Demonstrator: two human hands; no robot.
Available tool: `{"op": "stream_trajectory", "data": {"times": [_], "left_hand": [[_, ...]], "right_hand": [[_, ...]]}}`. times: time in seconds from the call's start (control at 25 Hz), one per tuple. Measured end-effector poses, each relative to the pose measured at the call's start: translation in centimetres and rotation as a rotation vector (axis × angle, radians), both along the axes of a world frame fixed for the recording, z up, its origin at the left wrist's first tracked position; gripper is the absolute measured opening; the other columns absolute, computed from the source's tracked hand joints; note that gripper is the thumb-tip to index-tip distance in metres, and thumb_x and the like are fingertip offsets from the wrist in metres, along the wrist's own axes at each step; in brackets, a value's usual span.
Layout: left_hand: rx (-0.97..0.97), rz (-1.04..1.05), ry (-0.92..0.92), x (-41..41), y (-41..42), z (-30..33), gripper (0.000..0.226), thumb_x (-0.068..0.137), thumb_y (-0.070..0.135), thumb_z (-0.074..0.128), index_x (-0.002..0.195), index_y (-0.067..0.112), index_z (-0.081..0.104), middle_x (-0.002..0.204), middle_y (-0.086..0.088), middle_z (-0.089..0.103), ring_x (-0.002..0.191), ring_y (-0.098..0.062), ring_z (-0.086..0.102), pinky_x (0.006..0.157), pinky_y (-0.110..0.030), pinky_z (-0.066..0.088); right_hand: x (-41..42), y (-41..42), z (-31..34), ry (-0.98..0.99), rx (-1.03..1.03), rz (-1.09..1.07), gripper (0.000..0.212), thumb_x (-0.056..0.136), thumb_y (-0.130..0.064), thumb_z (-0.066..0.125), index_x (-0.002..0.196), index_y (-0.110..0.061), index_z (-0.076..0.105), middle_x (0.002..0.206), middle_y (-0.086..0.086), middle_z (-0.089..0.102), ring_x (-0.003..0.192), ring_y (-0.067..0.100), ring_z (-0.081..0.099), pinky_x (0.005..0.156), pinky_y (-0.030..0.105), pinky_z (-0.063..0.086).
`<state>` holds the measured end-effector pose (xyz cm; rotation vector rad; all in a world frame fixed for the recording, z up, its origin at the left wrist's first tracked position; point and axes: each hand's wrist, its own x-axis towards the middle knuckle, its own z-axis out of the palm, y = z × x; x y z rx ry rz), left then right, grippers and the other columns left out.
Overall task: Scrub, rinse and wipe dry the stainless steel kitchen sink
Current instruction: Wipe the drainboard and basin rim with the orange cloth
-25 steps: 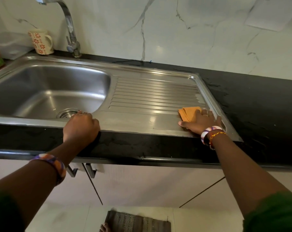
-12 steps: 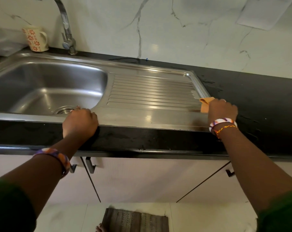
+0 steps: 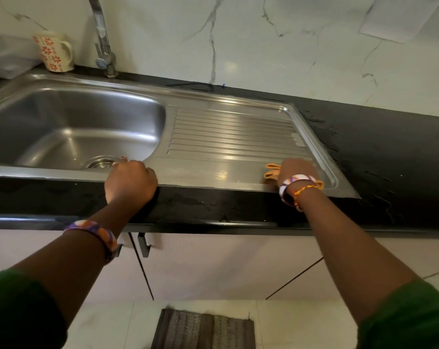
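Your right hand (image 3: pixel 295 170) presses the orange cloth (image 3: pixel 272 172) on the sink (image 3: pixel 213 177) drainboard's front strip (fingers hidden, so I cannot tell their curl); your left hand (image 3: pixel 130 182) grips the basin's front rim.

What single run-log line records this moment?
stage: wiping dry | right hand: presses orange cloth on drainboard front edge | left hand: grips sink front rim
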<state>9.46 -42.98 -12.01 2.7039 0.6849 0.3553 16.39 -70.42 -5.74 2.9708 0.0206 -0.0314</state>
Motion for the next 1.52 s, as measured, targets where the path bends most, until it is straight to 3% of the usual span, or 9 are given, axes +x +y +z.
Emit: {"op": "stream_trajectory", "data": {"times": [0.28,0.44,0.56,0.64,0.84,1.0,1.16,1.36,1.52], "left_hand": [[0.077,-0.013,0.012,-0.1,0.3,0.3,0.043,0.089,0.003,0.044,0.130,-0.009,0.046,0.139,-0.025,0.041,0.136,-0.035,0.028,0.116,-0.042,0.020],[0.035,0.069,0.000,-0.2,1.4,0.2,0.053,0.081,-0.003,0.050,0.133,-0.010,0.040,0.141,-0.026,0.038,0.137,-0.036,0.024,0.116,-0.042,0.016],[0.032,0.083,0.016,-0.3,1.6,0.3,0.045,0.080,-0.004,0.051,0.125,-0.009,0.050,0.133,-0.025,0.047,0.130,-0.035,0.035,0.113,-0.043,0.024],[0.039,0.085,0.032,-0.4,1.3,0.5,0.037,0.082,-0.002,0.050,0.119,-0.007,0.055,0.126,-0.024,0.053,0.124,-0.035,0.043,0.111,-0.045,0.028],[0.164,0.030,0.105,-0.6,0.4,1.3,0.026,0.089,0.008,0.046,0.110,0.003,0.060,0.120,-0.017,0.060,0.127,-0.029,0.043,0.116,-0.046,0.003],[0.186,0.018,0.085,-0.6,0.2,1.3,0.026,0.089,0.007,0.044,0.109,0.002,0.060,0.120,-0.018,0.060,0.129,-0.030,0.043,0.116,-0.046,-0.001],[0.170,0.018,0.087,-0.6,0.1,1.1,0.025,0.089,0.004,0.042,0.105,0.002,0.061,0.115,-0.019,0.062,0.125,-0.032,0.046,0.116,-0.045,-0.002],[0.139,0.032,0.078,0.0,0.2,0.9,0.024,0.083,0.000,0.043,0.100,-0.001,0.060,0.107,-0.021,0.062,0.119,-0.034,0.048,0.117,-0.044,0.004],[0.138,0.033,0.083,-0.2,0.5,0.8,0.032,0.086,0.002,0.042,0.114,-0.003,0.056,0.124,-0.024,0.056,0.127,-0.033,0.043,0.118,-0.044,0.001]], "right_hand": [[-1.6,13.7,0.7,0.113,0.241,0.352,0.025,0.084,-0.026,0.063,0.103,-0.009,0.066,0.111,0.007,0.066,0.104,0.026,0.061,0.084,0.028,0.048],[-1.4,17.6,0.3,0.342,0.840,0.305,0.028,0.085,-0.037,0.062,0.070,-0.014,0.063,0.066,-0.004,0.057,0.065,0.017,0.053,0.058,0.020,0.041],[1.0,16.0,0.6,0.367,1.239,0.148,0.019,0.089,-0.018,0.058,0.103,-0.009,0.068,0.079,0.001,0.065,0.059,0.005,0.059,0.054,0.015,0.046],[3.1,12.4,1.0,0.327,1.152,0.084,0.029,0.090,-0.017,0.059,0.113,0.000,0.064,0.092,0.012,0.067,0.068,0.015,0.061,0.057,0.018,0.045],[5.6,5.1,0.6,0.043,0.500,-0.025,0.067,0.089,-0.046,0.053,0.143,-0.012,0.033,0.145,0.019,0.038,0.133,0.037,0.037,0.104,0.041,0.035],[3.2,9.9,-1.6,0.297,0.363,0.221,0.069,0.087,-0.062,0.044,0.140,-0.019,0.039,0.144,0.009,0.043,0.129,0.032,0.043,0.103,0.038,0.037],[1.6,12.4,-2.4,0.087,0.152,0.209,0.031,0.094,-0.027,0.046,0.122,-0.023,0.058,0.128,0.008,0.054,0.118,0.033,0.051,0.097,0.042,0.045],[1.1,17.9,-1.8,0.102,0.391,0.323,0.031,0.092,-0.021,0.043,0.114,-0.023,0.065,0.119,0.008,0.064,0.112,0.033,0.057,0.090,0.033,0.047],[2.7,16.6,0.6,0.309,0.909,0.277,0.034,0.095,-0.026,0.040,0.067,-0.012,0.054,0.079,0.012,0.056,0.079,0.026,0.052,0.057,0.024,0.039]]}}
